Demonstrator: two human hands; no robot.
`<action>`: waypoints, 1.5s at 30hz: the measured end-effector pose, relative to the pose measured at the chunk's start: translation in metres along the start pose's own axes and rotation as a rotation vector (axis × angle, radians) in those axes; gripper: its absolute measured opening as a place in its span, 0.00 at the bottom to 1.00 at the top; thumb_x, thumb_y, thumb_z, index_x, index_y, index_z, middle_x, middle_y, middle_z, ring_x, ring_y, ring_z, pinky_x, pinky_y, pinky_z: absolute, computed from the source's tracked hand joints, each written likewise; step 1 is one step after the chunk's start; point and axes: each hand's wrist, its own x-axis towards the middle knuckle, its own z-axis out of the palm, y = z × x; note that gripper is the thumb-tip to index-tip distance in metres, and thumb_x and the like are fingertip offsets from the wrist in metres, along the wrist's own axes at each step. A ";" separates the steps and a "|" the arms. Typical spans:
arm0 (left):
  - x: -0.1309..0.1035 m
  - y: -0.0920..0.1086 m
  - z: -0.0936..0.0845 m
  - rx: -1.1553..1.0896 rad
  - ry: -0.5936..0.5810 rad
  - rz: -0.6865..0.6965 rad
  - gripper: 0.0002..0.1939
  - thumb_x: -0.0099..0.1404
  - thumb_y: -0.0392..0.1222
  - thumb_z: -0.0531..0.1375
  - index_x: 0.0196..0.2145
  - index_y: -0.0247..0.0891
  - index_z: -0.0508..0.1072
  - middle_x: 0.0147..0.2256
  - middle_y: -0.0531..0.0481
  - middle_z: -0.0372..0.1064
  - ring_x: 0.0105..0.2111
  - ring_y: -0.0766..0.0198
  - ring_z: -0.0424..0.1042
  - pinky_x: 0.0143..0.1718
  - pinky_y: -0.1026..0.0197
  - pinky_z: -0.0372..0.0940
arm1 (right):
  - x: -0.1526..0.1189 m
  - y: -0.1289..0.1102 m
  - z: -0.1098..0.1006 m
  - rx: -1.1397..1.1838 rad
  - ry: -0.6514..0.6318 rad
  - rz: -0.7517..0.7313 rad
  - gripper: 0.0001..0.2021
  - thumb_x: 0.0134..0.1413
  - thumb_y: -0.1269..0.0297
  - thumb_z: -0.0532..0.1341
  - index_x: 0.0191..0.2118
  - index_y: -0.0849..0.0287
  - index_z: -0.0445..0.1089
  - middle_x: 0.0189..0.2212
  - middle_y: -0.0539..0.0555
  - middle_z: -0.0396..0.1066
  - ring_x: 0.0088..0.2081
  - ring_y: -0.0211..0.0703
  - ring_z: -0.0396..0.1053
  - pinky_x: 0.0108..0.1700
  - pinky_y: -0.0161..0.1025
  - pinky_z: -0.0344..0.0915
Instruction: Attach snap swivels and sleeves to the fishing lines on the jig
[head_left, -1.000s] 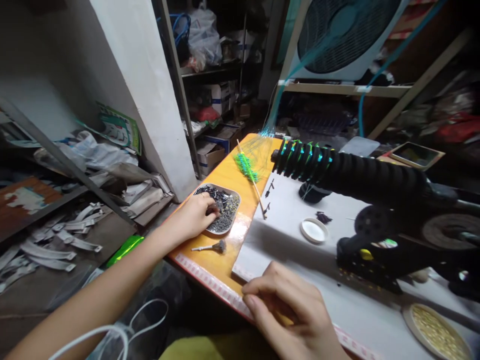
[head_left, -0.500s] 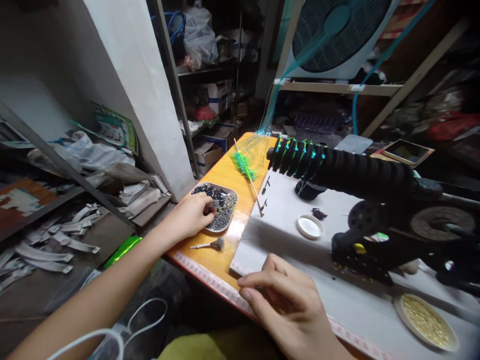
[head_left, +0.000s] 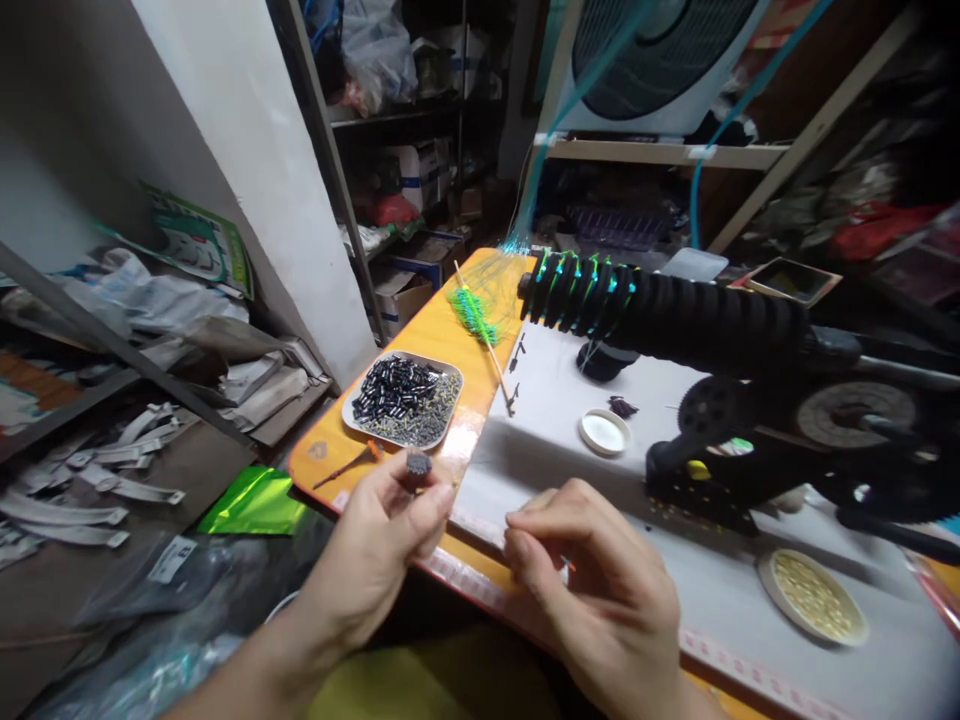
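Note:
My left hand (head_left: 390, 520) is curled at the front edge of the orange table, its thumb bent inward. Between its fingers shows the dark grey, bristly head of a small stick (head_left: 418, 463); the handle is hidden. My right hand (head_left: 592, 580) is held to the right, thumb and forefinger pinched together. A bit of orange and white shows beneath its fingers, too small to name. Just beyond my left hand stands a white tray (head_left: 350, 420) of short black tubes and small grey and yellowish pieces. Beside it lies a thin brown stick (head_left: 341, 470) with an orange end.
A black ribbed roller (head_left: 675, 310) wound with green and blue strands projects over the white board (head_left: 517, 470). A small white dish (head_left: 604, 432) and a dish of golden beads (head_left: 817, 597) rest on the board. A green-tufted stick (head_left: 474, 315) lies further back.
My left hand has left the tray and come back toward me, closing around the dark-headed stick. The brown stick now shows. My right hand stays pinched; the view has shifted slightly.

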 end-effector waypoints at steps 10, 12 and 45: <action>-0.029 -0.015 0.038 -0.626 0.069 -0.244 0.13 0.59 0.41 0.70 0.27 0.32 0.72 0.22 0.60 0.57 0.19 0.78 0.40 0.19 0.73 0.46 | -0.002 -0.003 -0.001 -0.009 -0.007 -0.167 0.15 0.56 0.84 0.62 0.45 0.60 0.72 0.34 0.57 0.76 0.36 0.39 0.76 0.31 0.30 0.73; -0.031 -0.015 0.039 -0.644 0.080 -0.252 0.13 0.59 0.41 0.71 0.27 0.31 0.73 0.22 0.60 0.57 0.19 0.78 0.41 0.19 0.73 0.47 | -0.002 -0.004 -0.001 -0.028 -0.011 -0.177 0.15 0.55 0.84 0.62 0.45 0.61 0.72 0.33 0.57 0.76 0.36 0.39 0.77 0.32 0.30 0.73; -0.035 -0.018 0.042 -0.558 0.093 -0.214 0.12 0.57 0.42 0.73 0.30 0.34 0.75 0.22 0.60 0.57 0.19 0.78 0.45 0.18 0.75 0.49 | 0.002 -0.001 -0.007 0.047 -0.029 -0.032 0.13 0.56 0.80 0.65 0.43 0.57 0.78 0.32 0.52 0.72 0.35 0.36 0.74 0.35 0.30 0.72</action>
